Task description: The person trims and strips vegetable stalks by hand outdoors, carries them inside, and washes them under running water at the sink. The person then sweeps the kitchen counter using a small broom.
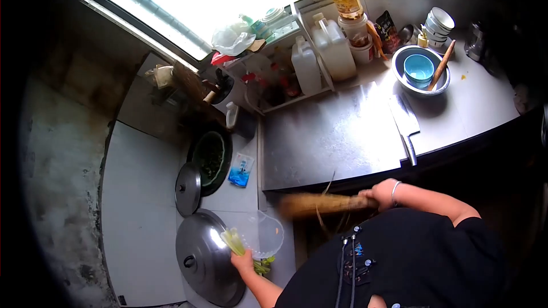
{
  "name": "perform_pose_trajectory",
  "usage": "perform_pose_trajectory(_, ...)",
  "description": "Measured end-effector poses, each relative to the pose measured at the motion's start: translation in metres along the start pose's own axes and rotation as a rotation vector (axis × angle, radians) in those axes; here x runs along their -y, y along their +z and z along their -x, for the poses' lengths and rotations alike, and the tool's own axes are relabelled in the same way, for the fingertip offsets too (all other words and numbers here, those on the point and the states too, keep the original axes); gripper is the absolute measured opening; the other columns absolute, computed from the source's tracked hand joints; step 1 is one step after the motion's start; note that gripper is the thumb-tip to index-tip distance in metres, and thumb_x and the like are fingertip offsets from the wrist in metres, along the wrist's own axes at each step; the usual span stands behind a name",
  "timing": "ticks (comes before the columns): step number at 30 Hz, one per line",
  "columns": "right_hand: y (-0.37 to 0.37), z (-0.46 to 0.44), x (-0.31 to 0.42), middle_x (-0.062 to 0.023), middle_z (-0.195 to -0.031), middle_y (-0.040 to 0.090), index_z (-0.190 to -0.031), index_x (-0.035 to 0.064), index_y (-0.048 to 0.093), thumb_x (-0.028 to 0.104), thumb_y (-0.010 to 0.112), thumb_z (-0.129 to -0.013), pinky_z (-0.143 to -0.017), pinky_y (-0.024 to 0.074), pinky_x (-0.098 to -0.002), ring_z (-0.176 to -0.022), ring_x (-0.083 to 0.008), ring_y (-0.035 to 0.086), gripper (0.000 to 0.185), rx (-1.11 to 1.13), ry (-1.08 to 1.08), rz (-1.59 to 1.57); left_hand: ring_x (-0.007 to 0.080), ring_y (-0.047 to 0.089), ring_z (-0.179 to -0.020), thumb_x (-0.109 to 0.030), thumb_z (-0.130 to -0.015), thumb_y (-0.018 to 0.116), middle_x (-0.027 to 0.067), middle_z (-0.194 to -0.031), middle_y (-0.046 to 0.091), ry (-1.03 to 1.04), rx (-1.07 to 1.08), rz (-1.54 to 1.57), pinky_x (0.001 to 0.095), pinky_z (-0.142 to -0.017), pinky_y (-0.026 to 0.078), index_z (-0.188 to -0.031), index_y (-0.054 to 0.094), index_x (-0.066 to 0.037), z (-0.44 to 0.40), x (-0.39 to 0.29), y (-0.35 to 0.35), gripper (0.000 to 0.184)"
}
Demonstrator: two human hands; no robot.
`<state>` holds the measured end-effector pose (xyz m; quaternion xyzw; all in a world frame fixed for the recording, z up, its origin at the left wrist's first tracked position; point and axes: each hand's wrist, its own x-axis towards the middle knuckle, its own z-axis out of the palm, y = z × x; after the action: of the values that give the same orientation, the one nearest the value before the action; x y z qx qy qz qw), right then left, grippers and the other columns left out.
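My left hand (242, 260) is closed around a bunch of celery (233, 241), its pale stalks pointing up and its leaves hanging below. Just beyond it stands a clear plastic bowl (265, 232) with a wavy rim. To the left of this hand lies a large metal lid (208, 259). My right hand (379, 193) grips the narrow end of a long tan object (319, 204), held level in front of the counter edge. Motion blurs its wide end, so I cannot tell its kind. A few thin dry strands show beside it.
A cleaver (405, 128) lies on the counter, its handle at the front edge. Behind it is a basin (401, 73) with a blue bowl (418, 68). Jugs (334, 48) line the window wall. A wok (211, 157) with greens, a smaller lid (188, 188) and a blue packet (241, 171) sit left.
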<state>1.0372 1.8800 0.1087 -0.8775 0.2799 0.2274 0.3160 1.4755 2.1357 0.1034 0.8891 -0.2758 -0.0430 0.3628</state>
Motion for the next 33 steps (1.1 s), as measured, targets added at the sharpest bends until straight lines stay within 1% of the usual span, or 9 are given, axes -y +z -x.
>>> perform_pose_trajectory(1,-0.016,0.009,-0.004,-0.0151,-0.101,0.059,-0.131,0.0216,0.032,0.043,0.074,-0.055,-0.077,0.0459,-0.0382,-0.092,-0.0308,0.058,0.090,-0.015,0.098,-0.141,0.0243,0.059,-0.076,-0.008,-0.057,0.061,0.0133,-0.082,0.061,-0.013,-0.044,0.014,0.0337,-0.072,0.046,-0.095,0.056,0.002,0.007,0.002,-0.006,0.040)
perform_pose_trajectory(2,-0.009,0.009,-0.026,-0.0153,-0.097,0.060,-0.130,0.0196,0.033,0.040,0.074,-0.056,-0.077,0.0458,-0.0370,-0.091,-0.0312,0.058,0.086,-0.263,0.026,-0.150,0.0251,0.059,-0.077,-0.008,-0.057,0.061,0.0141,-0.083,0.061,-0.029,-0.088,0.028,0.0339,-0.073,0.046,-0.095,0.056,0.002,0.016,0.007,-0.011,0.040)
perform_pose_trajectory(5,-0.025,0.019,-0.074,-0.0174,-0.092,0.061,-0.124,0.0153,0.038,0.024,0.065,-0.058,-0.076,0.0461,-0.0375,-0.086,-0.0315,0.058,0.072,-0.303,0.340,-0.378,0.0273,0.060,-0.080,-0.010,-0.057,0.060,0.0161,-0.086,0.061,-0.105,-0.114,-0.075,0.0349,-0.075,0.045,-0.095,0.055,0.004,0.049,0.020,-0.016,0.041)
perform_pose_trajectory(8,-0.010,-0.004,-0.110,-0.0175,-0.092,0.061,-0.118,0.0084,0.041,0.024,0.064,-0.060,-0.077,0.0465,-0.0373,-0.089,-0.0303,0.059,0.064,-0.376,0.573,-0.451,0.0275,0.059,-0.079,-0.011,-0.056,0.060,0.0160,-0.085,0.061,-0.159,-0.128,-0.087,0.0351,-0.075,0.045,-0.094,0.056,0.004,0.085,0.021,-0.009,0.042)
perform_pose_trajectory(14,0.005,-0.027,-0.002,-0.0140,-0.102,0.060,-0.119,0.0040,0.042,0.033,0.065,-0.066,-0.079,0.0457,-0.0383,-0.096,-0.0293,0.057,0.065,0.100,0.118,-0.031,0.0234,0.058,-0.075,-0.007,-0.053,0.063,0.0125,-0.083,0.060,-0.266,-0.023,-0.001,0.0334,-0.072,0.046,-0.093,0.055,0.004,0.116,0.007,-0.003,0.042)
perform_pose_trajectory(16,0.028,-0.056,0.007,-0.0109,-0.112,0.057,-0.120,0.0102,0.048,0.032,0.066,-0.066,-0.084,0.0428,-0.0372,-0.100,-0.0293,0.055,0.061,0.396,-0.261,-0.061,0.0231,0.058,-0.075,-0.006,-0.053,0.064,0.0122,-0.083,0.060,-0.253,-0.042,0.020,0.0332,-0.071,0.046,-0.093,0.055,0.004,0.117,0.012,-0.002,0.042)
perform_pose_trajectory(21,0.009,-0.031,-0.012,-0.0136,-0.110,0.057,-0.127,0.0163,0.040,0.032,0.070,-0.059,-0.088,0.0403,-0.0348,-0.101,-0.0292,0.054,0.075,0.197,-0.247,-0.129,0.0228,0.058,-0.075,-0.004,-0.053,0.064,0.0120,-0.084,0.060,-0.289,-0.065,0.132,0.0331,-0.071,0.046,-0.093,0.055,0.004,0.127,0.021,-0.011,0.042)
perform_pose_trajectory(28,-0.035,-0.079,-0.093,-0.0148,-0.084,0.062,-0.113,0.0079,0.048,0.025,0.070,-0.060,-0.071,0.0480,-0.0327,-0.077,-0.0243,0.060,0.060,-0.559,0.077,-0.818,0.0232,0.059,-0.077,-0.003,-0.053,0.064,0.0142,-0.087,0.060,-0.403,-0.062,0.062,0.0334,-0.072,0.047,-0.098,0.054,0.005,0.147,0.062,-0.016,0.047)
perform_pose_trajectory(33,-0.054,-0.130,-0.067,-0.0208,-0.092,0.060,-0.111,0.0012,0.045,0.025,0.064,-0.062,-0.077,0.0469,-0.0362,-0.086,-0.0324,0.059,0.058,-0.462,0.287,-0.558,0.0239,0.059,-0.078,-0.003,-0.053,0.064,0.0150,-0.087,0.060,-0.418,-0.073,0.016,0.0334,-0.071,0.047,-0.099,0.054,0.006,0.156,0.058,-0.024,0.048)
